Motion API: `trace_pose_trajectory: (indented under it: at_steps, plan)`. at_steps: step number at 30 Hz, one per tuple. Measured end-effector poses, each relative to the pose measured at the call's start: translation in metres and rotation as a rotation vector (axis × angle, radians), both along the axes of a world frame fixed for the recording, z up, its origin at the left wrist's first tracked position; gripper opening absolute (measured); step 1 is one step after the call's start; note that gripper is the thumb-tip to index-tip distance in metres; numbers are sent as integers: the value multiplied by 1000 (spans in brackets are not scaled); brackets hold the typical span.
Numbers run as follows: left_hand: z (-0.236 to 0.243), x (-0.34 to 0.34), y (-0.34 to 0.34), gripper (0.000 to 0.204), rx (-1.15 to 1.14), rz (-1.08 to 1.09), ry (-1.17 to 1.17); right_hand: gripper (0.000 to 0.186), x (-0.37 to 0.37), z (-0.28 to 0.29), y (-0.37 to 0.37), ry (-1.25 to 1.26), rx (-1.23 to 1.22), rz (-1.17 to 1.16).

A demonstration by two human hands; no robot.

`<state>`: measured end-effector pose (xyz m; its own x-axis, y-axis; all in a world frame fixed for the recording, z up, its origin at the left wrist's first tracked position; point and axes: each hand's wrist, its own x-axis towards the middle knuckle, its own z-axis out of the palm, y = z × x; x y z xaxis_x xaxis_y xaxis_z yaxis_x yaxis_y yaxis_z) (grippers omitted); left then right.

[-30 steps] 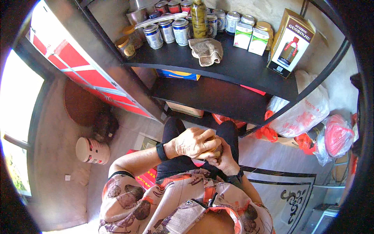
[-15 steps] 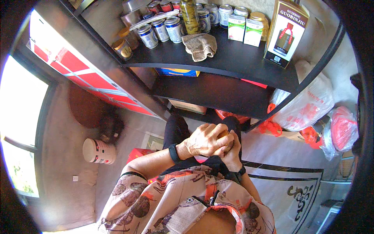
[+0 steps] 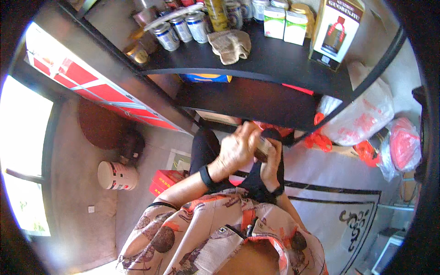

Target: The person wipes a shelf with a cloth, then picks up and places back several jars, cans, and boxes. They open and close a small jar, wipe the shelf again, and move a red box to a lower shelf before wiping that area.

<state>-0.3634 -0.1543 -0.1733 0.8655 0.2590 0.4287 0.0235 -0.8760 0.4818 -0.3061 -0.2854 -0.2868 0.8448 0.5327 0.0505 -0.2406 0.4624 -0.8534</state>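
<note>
Baring more of the jar than before; left hand blurred

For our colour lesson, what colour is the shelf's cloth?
The cloth is light brown; best view: head.

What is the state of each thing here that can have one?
Small container: held; open or closed unclear.
Right hand: closed around small container.
Left hand: curled; grip unclear.
Brown cloth: crumpled.
Front cans: upright.
Tall box: upright.
Large plastic bag: bulging.
</note>
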Motion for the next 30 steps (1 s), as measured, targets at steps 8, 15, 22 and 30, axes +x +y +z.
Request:
trace_pose_trajectory:
  at_steps: [8, 15, 22, 30]
  plan:
    - [7, -1, 13, 18, 35, -89, -27, 67, 9, 35, -5, 450, 391, 378]
    - [30, 4, 17, 24, 70, -250, -34, 53, 16, 37, -15, 586, 339, 542]
    - [35, 12, 0, 24, -63, -100, -6, 58, 4, 52, -15, 233, 417, 282]
    - [41, 19, 7, 21, 192, -250, -194, 63, 19, 33, -25, 251, 349, 345]
